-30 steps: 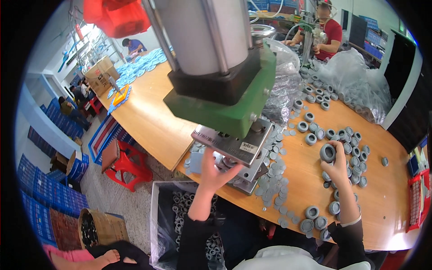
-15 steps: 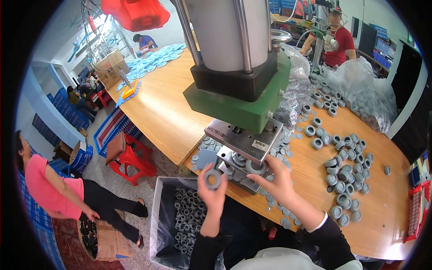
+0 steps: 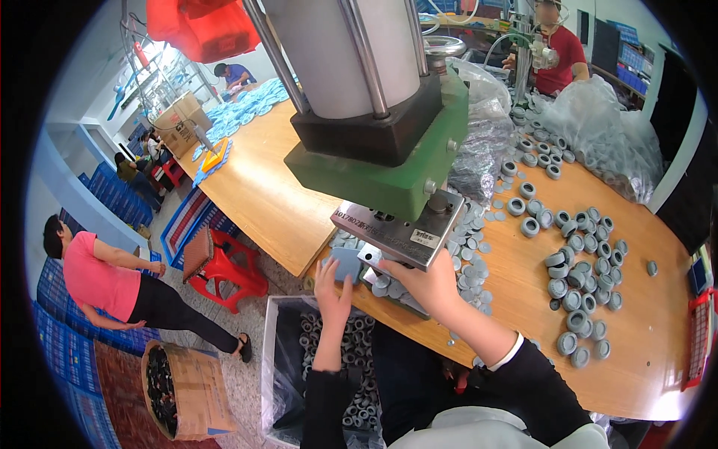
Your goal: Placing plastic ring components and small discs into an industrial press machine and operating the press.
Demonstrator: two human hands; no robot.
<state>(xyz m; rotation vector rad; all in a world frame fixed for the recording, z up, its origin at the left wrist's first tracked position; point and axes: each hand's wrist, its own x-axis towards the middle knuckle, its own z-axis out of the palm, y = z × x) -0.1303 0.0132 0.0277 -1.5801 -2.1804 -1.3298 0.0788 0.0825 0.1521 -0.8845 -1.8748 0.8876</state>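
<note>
My left hand is raised at the table's front edge, fingers apart and empty, touching the base of the press beside flat grey discs. My right hand reaches under the press's metal plate; its fingertips are hidden in there, so I cannot see what they hold. The press has a green body and a grey cylinder above. A pile of grey rubber rings lies on the wooden table to the right. Below my left hand stands a bin of dark rings.
Clear plastic bags of parts sit at the back right, near a person in a red shirt. On the floor to the left are a red stool, a cardboard box of dark parts and a bending person in pink.
My right hand left the ring pile and moved left under the press plate. My left hand held a grey ring half a second ago and is now empty.
</note>
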